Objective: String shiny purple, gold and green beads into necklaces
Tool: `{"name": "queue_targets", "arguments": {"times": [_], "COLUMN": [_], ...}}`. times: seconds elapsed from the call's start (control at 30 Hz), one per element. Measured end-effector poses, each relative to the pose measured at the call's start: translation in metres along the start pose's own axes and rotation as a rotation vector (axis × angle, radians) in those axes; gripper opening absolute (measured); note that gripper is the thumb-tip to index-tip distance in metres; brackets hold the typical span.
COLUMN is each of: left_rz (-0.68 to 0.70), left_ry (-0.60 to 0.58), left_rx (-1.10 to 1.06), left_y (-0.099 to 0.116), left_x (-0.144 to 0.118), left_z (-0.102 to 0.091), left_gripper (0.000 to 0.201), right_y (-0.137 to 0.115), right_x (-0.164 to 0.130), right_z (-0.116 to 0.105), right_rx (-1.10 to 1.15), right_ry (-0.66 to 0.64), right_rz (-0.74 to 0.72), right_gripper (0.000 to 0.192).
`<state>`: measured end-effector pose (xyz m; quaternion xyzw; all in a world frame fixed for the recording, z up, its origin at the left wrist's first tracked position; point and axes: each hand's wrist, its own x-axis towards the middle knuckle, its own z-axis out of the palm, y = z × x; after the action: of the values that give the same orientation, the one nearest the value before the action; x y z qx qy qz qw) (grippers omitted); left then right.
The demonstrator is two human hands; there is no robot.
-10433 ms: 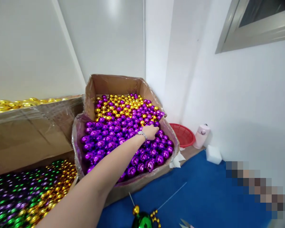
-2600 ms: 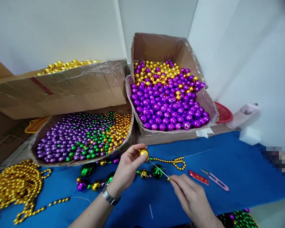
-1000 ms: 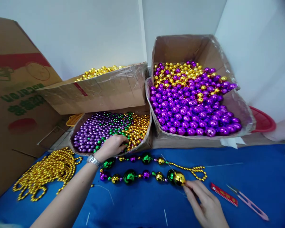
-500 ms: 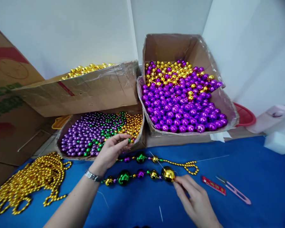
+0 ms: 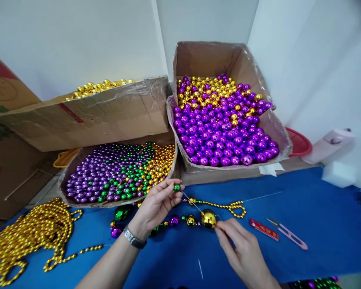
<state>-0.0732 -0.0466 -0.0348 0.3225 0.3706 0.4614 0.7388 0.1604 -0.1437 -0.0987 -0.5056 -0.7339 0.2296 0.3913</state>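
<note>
My left hand [image 5: 162, 200], with a watch on its wrist, pinches a small green bead [image 5: 177, 187] between thumb and fingertips. A thin needle [image 5: 192, 202] runs from this bead down to a large gold bead [image 5: 208, 219]; whether it has entered the green bead's hole I cannot tell. My right hand [image 5: 240, 243] is closed at the right side of the gold bead. From there a strand of gold, purple and green beads [image 5: 174, 220] stretches left on the blue cloth, partly hidden by my left hand. A second bead strand [image 5: 216, 206] with a gold loop lies behind it.
A carton of small beads [image 5: 114, 172] stands behind my left hand, a carton of larger purple and gold beads [image 5: 222, 136] to its right. Gold bead chains [image 5: 33, 237] are heaped at left. A red packet [image 5: 264, 230] and pink thread snips [image 5: 289, 234] lie at right.
My left hand has moved right, away from the small-bead carton, bringing the green bead to the needle's upper end. My right hand stays at the gold bead. The view has shifted slightly.
</note>
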Motion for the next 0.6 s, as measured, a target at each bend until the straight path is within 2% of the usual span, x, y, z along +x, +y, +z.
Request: {"name": "queue_targets", "arguments": {"times": [0.27, 0.6], "left_rz": [-0.041, -0.015], "left_ry": [0.001, -0.022], "left_rx": [-0.080, -0.012], "left_y": [-0.0070, -0.0107], "left_x": [-0.0033, -0.0027], "left_z": [0.0059, 0.0060], "left_gripper": [0.017, 0.017], "right_y": [0.0002, 0.0020], "right_x": [0.0014, 0.0000], "right_z": [0.0020, 0.0019], "right_rx": [-0.030, -0.054], "right_ry": [0.010, 0.020], "right_rz": [-0.013, -0.012], "right_gripper": [0.016, 0.015]}}
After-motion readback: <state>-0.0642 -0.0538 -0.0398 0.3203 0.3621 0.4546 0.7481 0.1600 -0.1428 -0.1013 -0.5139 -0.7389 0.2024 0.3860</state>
